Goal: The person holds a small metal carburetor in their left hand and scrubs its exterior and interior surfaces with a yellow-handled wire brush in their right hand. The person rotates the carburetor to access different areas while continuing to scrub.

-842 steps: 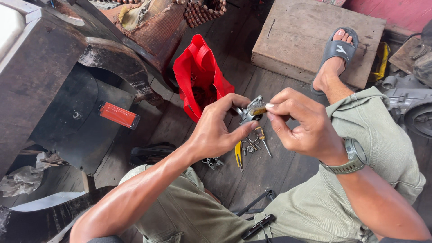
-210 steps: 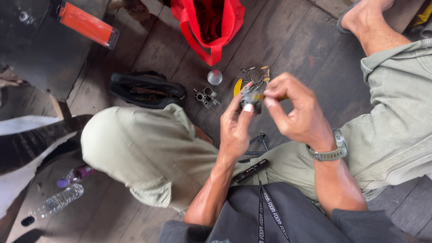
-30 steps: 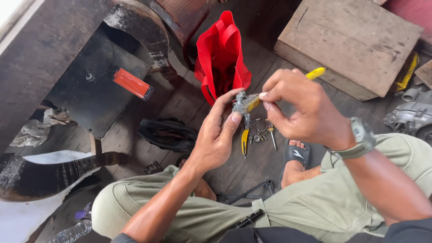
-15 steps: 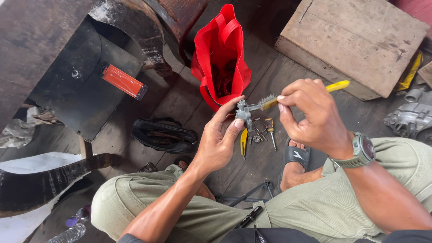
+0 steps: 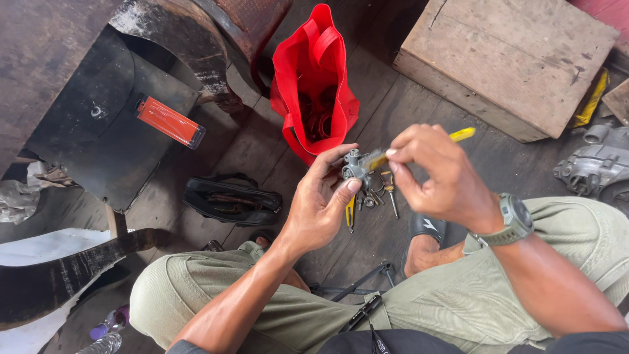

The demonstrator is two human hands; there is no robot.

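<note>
1. Hands meet in the middle of the view, above the wooden floor (image 5: 249, 141) and the person's folded legs in green trousers (image 5: 458, 301).
2. The left hand (image 5: 318, 210) pinches a small grey metal part (image 5: 354, 166) between its thumb and fingertips. The part sits right at the fingertips, just below the red bag.
3. The right hand (image 5: 439, 174) is closed around a yellow-handled screwdriver (image 5: 462, 134). Its tip end touches the metal part. A grey-green watch (image 5: 514, 219) is on that wrist.
4. A red cloth bag (image 5: 314, 85) stands open on the floor just behind the hands. Dark round things lie inside it, too dim to name.
5. Small loose bits (image 5: 380, 193) lie on the floor under the hands, a long screw-like piece among them. A second yellow-handled tool (image 5: 351, 213) lies there too, partly hidden by the left thumb.
6. A black pouch (image 5: 232, 200) lies on the floor to the left of the hands.
7. A big wooden box (image 5: 517, 56) sits at the top right, well apart from the hands.
8. A black panel with an orange reflector (image 5: 169, 122) leans at the top left.
9. A grey engine piece (image 5: 590, 167) lies at the right edge.
10. A foot in a black sandal (image 5: 426, 233) rests below the right hand.
</note>
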